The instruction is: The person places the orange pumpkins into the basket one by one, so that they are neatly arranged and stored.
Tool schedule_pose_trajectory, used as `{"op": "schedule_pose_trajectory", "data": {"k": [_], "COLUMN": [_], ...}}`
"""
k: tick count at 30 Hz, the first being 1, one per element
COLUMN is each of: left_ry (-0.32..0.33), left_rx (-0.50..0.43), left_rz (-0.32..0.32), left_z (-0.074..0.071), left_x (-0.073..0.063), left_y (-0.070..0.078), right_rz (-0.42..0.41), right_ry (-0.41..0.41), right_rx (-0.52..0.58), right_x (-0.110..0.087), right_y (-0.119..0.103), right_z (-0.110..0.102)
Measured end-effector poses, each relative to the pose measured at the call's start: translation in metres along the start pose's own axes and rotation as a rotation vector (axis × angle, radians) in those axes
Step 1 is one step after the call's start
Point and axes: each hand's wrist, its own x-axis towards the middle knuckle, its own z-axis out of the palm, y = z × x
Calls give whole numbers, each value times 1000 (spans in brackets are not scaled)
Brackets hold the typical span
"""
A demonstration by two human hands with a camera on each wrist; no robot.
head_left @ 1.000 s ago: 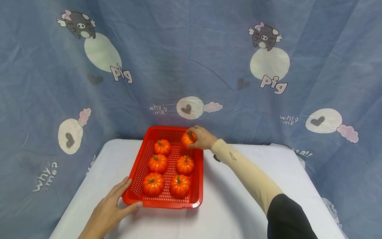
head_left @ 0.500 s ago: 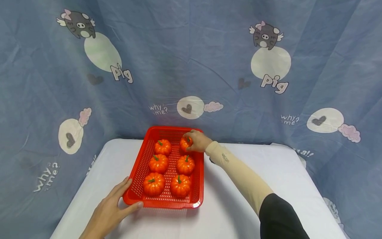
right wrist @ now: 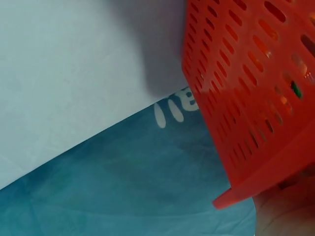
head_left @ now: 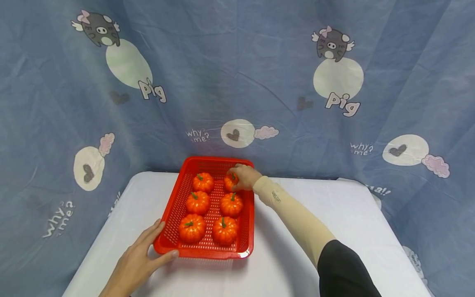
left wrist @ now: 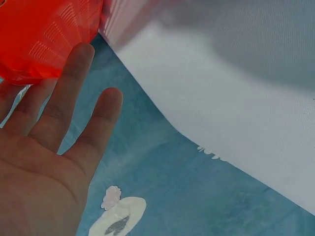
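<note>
A red perforated plastic basket (head_left: pixel 202 253) stands on the table with several small orange pumpkins in two columns. In its far right corner my right hand (head_left: pixel 248 176) grips one pumpkin (head_left: pixel 229 182), reaching over the rim and partly covering it. The right wrist view catches the basket's slotted side wall (right wrist: pixel 246 93) and only part of the hand (right wrist: pixel 288 211); the held pumpkin is mostly hidden there. My left hand (head_left: pixel 138 260) is at the near left corner, fingers extended against the basket. Its spread fingers show beside the red wall (left wrist: pixel 49 34) in the left wrist view.
A white cloth (head_left: pixel 297 214) covers the table. Behind and beside it hangs a blue curtain (head_left: pixel 185 82) with pig prints, close to the basket's far rim. Another pumpkin (head_left: pixel 231 204) sits just in front of the one in my right hand.
My right hand has moved a little left and lowered the pumpkin into the far right corner of the basket. The left hand has stayed at the near corner.
</note>
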Motion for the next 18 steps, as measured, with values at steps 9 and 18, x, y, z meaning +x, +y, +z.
{"op": "schedule_pose_trajectory", "data": {"k": [9, 18], "left_ry": [28, 36], "left_rx": [7, 7], "left_rz": [23, 32], "left_z": [1, 0], "left_x": [-2, -3], "left_y": [-1, -1], "right_rz": [-1, -17], "right_ry": [-32, -42], "right_rx": [-58, -174], "right_x": [1, 3], "right_y": [-2, -4], "right_z": [5, 12]}}
